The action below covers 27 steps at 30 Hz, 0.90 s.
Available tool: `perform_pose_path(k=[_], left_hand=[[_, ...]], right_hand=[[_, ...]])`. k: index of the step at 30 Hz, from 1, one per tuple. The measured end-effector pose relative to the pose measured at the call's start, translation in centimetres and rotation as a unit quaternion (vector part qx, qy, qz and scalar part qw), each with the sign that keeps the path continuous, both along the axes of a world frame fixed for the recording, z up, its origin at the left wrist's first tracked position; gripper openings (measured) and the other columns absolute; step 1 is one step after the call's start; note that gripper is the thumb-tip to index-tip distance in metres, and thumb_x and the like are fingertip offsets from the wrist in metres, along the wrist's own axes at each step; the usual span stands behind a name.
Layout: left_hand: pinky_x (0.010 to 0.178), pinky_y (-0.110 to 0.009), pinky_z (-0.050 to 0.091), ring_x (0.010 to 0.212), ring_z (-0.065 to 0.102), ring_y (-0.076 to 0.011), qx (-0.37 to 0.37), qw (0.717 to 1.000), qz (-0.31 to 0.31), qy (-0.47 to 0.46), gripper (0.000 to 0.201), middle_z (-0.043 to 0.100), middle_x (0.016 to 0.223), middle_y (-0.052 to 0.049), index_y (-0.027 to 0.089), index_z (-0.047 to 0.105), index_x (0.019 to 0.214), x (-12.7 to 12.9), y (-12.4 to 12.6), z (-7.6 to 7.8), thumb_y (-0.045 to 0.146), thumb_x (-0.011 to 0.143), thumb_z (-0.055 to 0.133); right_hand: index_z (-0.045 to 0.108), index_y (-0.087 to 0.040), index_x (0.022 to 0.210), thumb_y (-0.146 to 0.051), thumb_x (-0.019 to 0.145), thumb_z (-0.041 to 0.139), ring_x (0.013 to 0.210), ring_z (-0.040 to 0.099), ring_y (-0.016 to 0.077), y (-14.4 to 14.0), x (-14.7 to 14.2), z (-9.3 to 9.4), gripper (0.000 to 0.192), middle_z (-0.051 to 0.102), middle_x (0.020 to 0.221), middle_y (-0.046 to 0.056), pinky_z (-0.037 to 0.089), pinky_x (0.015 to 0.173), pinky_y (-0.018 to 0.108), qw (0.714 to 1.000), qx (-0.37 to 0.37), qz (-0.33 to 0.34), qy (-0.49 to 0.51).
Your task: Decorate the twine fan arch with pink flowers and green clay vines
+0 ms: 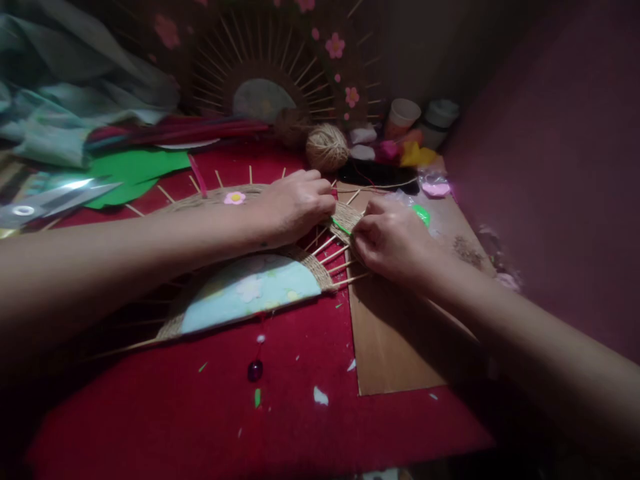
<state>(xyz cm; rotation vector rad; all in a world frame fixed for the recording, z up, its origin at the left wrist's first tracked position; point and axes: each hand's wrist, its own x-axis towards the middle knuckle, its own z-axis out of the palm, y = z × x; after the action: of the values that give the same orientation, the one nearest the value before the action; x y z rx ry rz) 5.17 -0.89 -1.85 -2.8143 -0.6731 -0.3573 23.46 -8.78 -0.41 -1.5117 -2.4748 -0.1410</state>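
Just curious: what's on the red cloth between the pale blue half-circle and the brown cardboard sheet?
In the head view, thin wooden sticks fan out from the half-circle onto the cardboard.

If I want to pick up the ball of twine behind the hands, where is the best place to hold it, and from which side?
Probably from above, fingers closing on the round sides of the ball of twine. It sits free on the red cloth, its top uncovered. A darker ball crowds its left and small felt pieces its right, and the left hand blocks the near side.

Fingertips of both hands hidden; scissors (30, 207) blurred, edge-cut.
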Motion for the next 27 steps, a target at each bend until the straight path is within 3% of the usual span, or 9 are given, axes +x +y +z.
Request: perform_pose_path(k=[3, 8, 11, 15, 20, 27], left_hand=[[0.07, -0.031, 0.038, 0.078, 0.051, -0.0196, -0.02, 1.0, 0.013, -0.003, 0.031, 0.061, 0.08, -0.007, 0.014, 0.07, 0.085, 0.1, 0.1, -0.1, 0.027, 0.094, 0.042], [0.066, -0.026, 0.038, 0.075, 0.053, -0.0161, -0.143, 0.984, 0.092, -0.048, 0.023, 0.062, 0.079, -0.004, 0.018, 0.074, 0.086, 0.3, 0.2, 0.6, 0.026, 0.086, 0.052], [0.061, -0.022, 0.037, 0.069, 0.054, -0.0125, -0.173, 0.978, 0.106, -0.056, 0.019, 0.063, 0.079, -0.002, 0.02, 0.074, 0.09, 0.3, 0.1, 1.2, 0.025, 0.083, 0.057], [0.062, -0.022, 0.037, 0.073, 0.055, -0.0137, -0.13, 0.984, 0.109, -0.059, 0.022, 0.062, 0.079, -0.002, 0.019, 0.073, 0.087, 0.3, 0.0, 1.4, 0.026, 0.084, 0.053], [0.064, -0.027, 0.038, 0.075, 0.052, -0.0174, -0.082, 0.993, 0.066, -0.062, 0.028, 0.059, 0.078, -0.005, 0.018, 0.072, 0.081, 0.3, 0.1, 0.5, 0.025, 0.087, 0.045], [0.064, -0.032, 0.035, 0.078, 0.047, -0.0219, -0.051, 0.997, 0.054, 0.009, 0.028, 0.056, 0.08, -0.009, 0.016, 0.07, 0.089, 0.2, -0.2, 0.2, 0.022, 0.09, 0.042]], right_hand=[[0.073, -0.013, 0.069, -0.012, 0.077, 0.05, 0.065, 0.048, 0.015, -0.1, 0.0, 0.2, 0.024, 0.058, 0.071, 0.008, 0.037, 0.062, 0.029, 1.0, -0.005, -0.007, 0.017], [0.072, -0.013, 0.068, -0.01, 0.075, 0.051, 0.064, 0.049, 0.0144, -0.3, -0.1, 0.7, 0.022, 0.058, 0.073, 0.008, 0.036, 0.059, 0.028, 0.998, -0.018, -0.036, 0.043], [0.073, -0.013, 0.07, -0.011, 0.075, 0.051, 0.065, 0.05, 0.0149, -0.4, 0.0, 1.0, 0.022, 0.06, 0.075, 0.008, 0.036, 0.059, 0.029, 0.998, -0.018, -0.045, 0.042], [0.073, -0.013, 0.074, -0.012, 0.076, 0.053, 0.066, 0.051, 0.015, -0.6, 0.3, 1.3, 0.02, 0.062, 0.078, 0.009, 0.037, 0.059, 0.029, 0.997, -0.025, -0.045, 0.054], [0.074, -0.017, 0.074, -0.014, 0.074, 0.057, 0.066, 0.052, 0.0161, -0.6, 0.8, 2.2, 0.017, 0.064, 0.077, 0.008, 0.035, 0.057, 0.03, 0.995, -0.032, -0.068, 0.064], [0.075, -0.018, 0.074, -0.011, 0.07, 0.058, 0.063, 0.051, 0.0153, -0.9, 0.7, 2.9, 0.018, 0.065, 0.078, 0.007, 0.033, 0.056, 0.03, 0.99, -0.079, -0.105, 0.058]])
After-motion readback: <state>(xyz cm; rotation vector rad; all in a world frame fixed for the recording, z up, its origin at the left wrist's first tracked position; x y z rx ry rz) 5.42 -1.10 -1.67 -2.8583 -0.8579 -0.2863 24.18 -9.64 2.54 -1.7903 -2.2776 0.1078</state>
